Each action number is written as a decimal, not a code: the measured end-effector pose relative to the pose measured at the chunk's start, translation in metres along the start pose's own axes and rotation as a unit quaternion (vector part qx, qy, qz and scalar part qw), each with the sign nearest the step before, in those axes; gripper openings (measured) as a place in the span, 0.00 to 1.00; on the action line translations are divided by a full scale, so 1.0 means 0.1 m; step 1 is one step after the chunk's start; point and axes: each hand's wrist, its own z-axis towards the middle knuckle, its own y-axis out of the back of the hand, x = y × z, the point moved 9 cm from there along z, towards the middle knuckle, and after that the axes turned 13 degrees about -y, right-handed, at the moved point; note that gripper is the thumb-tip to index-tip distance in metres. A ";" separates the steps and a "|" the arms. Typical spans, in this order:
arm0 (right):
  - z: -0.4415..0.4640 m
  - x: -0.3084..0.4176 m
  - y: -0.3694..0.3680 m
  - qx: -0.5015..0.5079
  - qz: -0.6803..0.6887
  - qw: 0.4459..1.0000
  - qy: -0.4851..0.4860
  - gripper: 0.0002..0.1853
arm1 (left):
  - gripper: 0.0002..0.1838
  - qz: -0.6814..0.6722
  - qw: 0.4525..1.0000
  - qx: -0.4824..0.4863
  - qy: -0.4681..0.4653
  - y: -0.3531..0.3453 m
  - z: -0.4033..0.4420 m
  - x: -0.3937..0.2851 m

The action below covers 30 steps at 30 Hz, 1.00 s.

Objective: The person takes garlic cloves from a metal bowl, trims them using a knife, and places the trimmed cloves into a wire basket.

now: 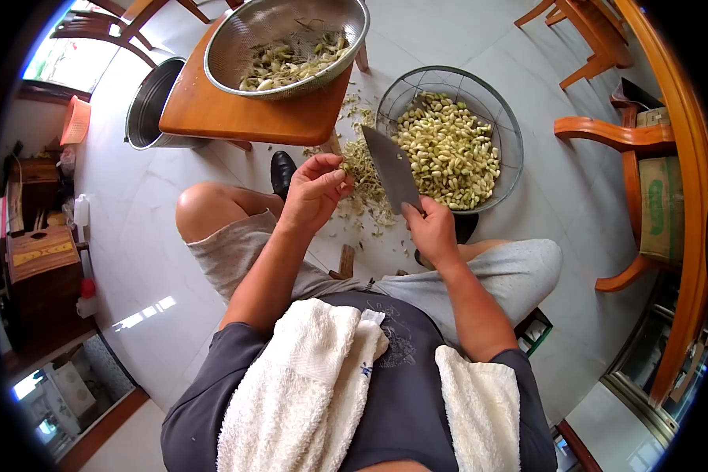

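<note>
My left hand (316,191) is closed in a pinch on a small greenish bulb (344,167), mostly hidden by the fingertips. In my right hand (434,230) I grip a cleaver (393,169) by its handle, the broad blade pointing up and left, its edge side near the left hand but apart from it. Behind the blade, a wire-rimmed round basket (514,126) on the floor holds many pale, trimmed bulbs (458,149). Untrimmed bulbs with stringy ends (295,63) lie in a perforated metal colander (226,55). Stringy trimmings (362,169) are heaped on the floor between my feet.
The colander stands on a wooden stool (252,118). Beside that is a metal bucket (153,106). Wooden chairs (617,138) and a cardboard box (661,208) stand at the right. A white towel (291,385) hangs over my chest.
</note>
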 end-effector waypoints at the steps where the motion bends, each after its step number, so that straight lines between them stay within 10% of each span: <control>1: -0.04 0.10 0.01 0.008 0.029 1.000 -0.003 0.10 | 0.10 0.000 1.000 0.003 0.010 -0.01 -0.02 0.05; 17: -0.15 0.51 0.00 0.076 0.185 0.978 0.064 0.12 | 0.10 0.031 0.991 0.061 0.115 -0.32 -0.27 0.54; 30: -0.12 0.46 0.14 -0.106 0.010 0.989 0.098 0.08 | 0.17 0.294 0.948 0.082 0.089 -0.41 -0.36 0.62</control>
